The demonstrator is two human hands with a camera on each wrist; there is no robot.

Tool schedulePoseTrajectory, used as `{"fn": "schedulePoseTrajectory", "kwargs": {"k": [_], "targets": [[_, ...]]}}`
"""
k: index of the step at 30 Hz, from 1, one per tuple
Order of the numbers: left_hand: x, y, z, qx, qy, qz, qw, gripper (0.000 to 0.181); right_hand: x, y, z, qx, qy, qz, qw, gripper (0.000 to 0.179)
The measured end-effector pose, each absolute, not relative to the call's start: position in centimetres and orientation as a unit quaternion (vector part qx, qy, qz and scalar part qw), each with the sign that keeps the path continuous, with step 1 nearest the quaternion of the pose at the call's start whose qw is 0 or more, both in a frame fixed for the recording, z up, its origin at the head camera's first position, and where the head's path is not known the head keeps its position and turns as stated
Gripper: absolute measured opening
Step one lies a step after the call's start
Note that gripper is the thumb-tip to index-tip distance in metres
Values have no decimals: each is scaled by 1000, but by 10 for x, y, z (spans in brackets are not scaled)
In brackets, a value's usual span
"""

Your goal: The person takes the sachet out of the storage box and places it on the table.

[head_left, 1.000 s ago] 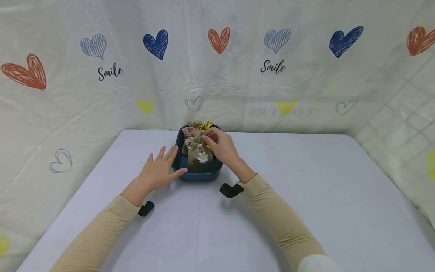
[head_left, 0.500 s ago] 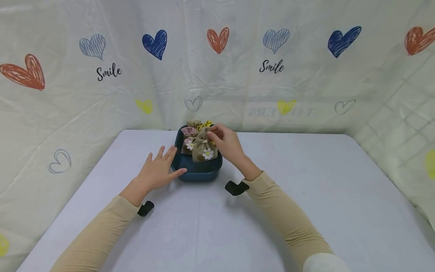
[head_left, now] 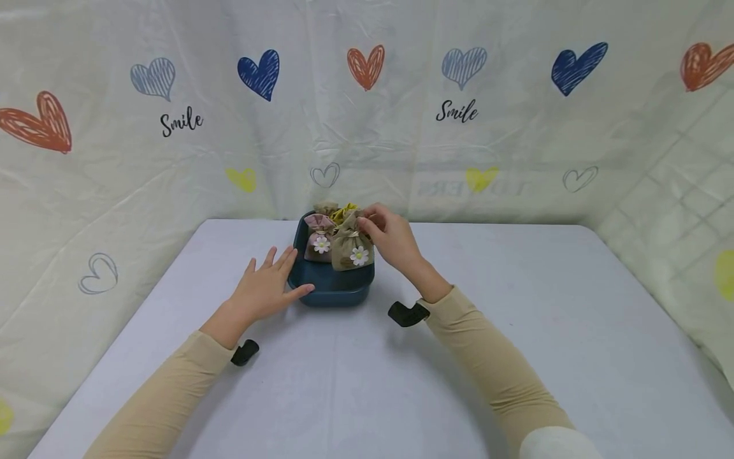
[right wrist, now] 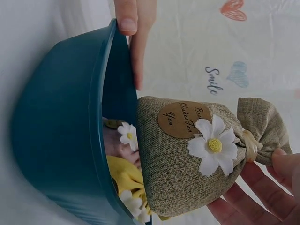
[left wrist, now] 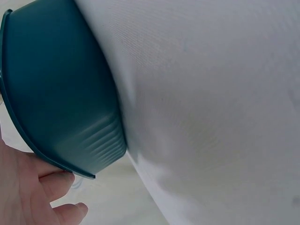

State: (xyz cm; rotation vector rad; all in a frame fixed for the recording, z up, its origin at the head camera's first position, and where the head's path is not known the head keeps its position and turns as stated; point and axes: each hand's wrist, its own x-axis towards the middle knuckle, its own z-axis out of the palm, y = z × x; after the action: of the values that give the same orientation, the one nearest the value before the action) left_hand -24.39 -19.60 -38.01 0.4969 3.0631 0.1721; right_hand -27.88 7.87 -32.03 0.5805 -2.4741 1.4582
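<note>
The tan pouch (head_left: 347, 247) hangs mouth-up from the right hand (head_left: 394, 237), just above the rim of the blue-green bin (head_left: 332, 298), over the bin's right part as the head view shows it. The right hand pinches the pouch at its gathered cloth top, thumb and fingers by the pale tie (right wrist: 252, 146), with some fingers lying along the back of the body. Well to the left, the left hand (head_left: 265, 290) is spread, fingers straight and apart; its fingertips and thumb touch the bin's left rim rather than grip it. In the bin sit a pink pouch (head_left: 317, 250) on the left and a yellow pouch (right wrist: 124, 174) towards the far side, and another tan bunched top (head_left: 325, 208) shows at the far left. The held pouch looks light and soft — a coarse, linen-like weave with little slip, plump enough to keep its shape yet likely to give if squeezed; what fills it cannot be seen. The gathered neck seems the best place to take hold, since it is narrow and lets the body hang freely. The white daisy (right wrist: 214, 145) and round paper label (right wrist: 183, 120) look more delicate — fingers are best kept off both.
</note>
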Motion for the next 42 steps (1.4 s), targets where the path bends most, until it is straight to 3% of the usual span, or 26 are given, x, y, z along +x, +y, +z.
{"fn": "schedulePoseTrajectory", "kwargs": {"k": [15, 25, 42], "targets": [[-243, -196, -379, 163, 985, 62, 19, 98, -277, 102, -312, 170, -818, 541, 94, 20], [-241, -196, -378, 160, 985, 57, 17, 97, -280, 114, -324, 178, -809, 542, 143, 17], [-241, -194, -377, 162, 985, 57, 19, 97, -280, 145, -334, 140, -818, 532, 166, 20]]}}
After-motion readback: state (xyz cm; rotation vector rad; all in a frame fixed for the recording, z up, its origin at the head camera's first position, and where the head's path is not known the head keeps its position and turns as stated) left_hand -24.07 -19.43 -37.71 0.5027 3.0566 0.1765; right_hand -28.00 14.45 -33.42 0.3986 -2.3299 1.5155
